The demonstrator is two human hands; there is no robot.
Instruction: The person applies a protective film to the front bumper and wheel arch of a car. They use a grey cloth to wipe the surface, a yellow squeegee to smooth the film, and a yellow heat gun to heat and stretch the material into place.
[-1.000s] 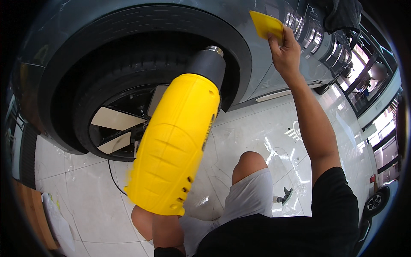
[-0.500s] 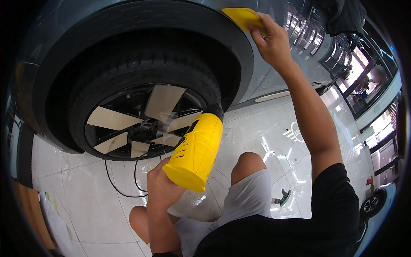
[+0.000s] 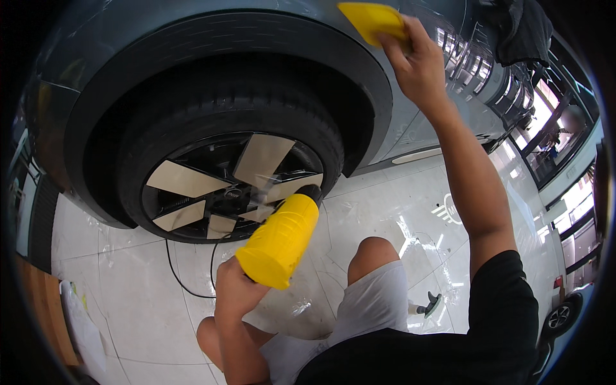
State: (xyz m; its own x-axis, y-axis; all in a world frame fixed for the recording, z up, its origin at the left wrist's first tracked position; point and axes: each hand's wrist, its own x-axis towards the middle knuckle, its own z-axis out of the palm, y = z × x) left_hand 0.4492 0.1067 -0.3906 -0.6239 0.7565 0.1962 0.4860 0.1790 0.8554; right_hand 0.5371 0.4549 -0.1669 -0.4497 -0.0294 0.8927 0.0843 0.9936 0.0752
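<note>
My left hand (image 3: pixel 239 285) is wrapped round a yellow heat gun (image 3: pixel 279 240), its body slanting up and to the right. The gun's dark nozzle overlaps the lower right of the wheel (image 3: pixel 234 192) from my viewpoint; the handle is mostly hidden by my fist. Up at the right, my right hand (image 3: pixel 420 64) pinches a flat yellow squeegee (image 3: pixel 371 22) between thumb and fingers. The squeegee is at the grey car panel (image 3: pixel 401 122) beside the black wheel-arch trim (image 3: pixel 378 90); whether its edge touches the panel I cannot tell.
A black cord (image 3: pixel 172 266) loops over the shiny tiled floor (image 3: pixel 141 308) below the tyre. A green-and-white tool (image 3: pixel 430 304) lies right of my knee. Dark cloth (image 3: pixel 525 32) hangs on the car at upper right. A wooden panel (image 3: pixel 45 308) stands at left.
The heat gun has swung down and left, its nozzle farther from the wheel arch. My right hand with the squeegee shifts slightly right in view, as does the car.
</note>
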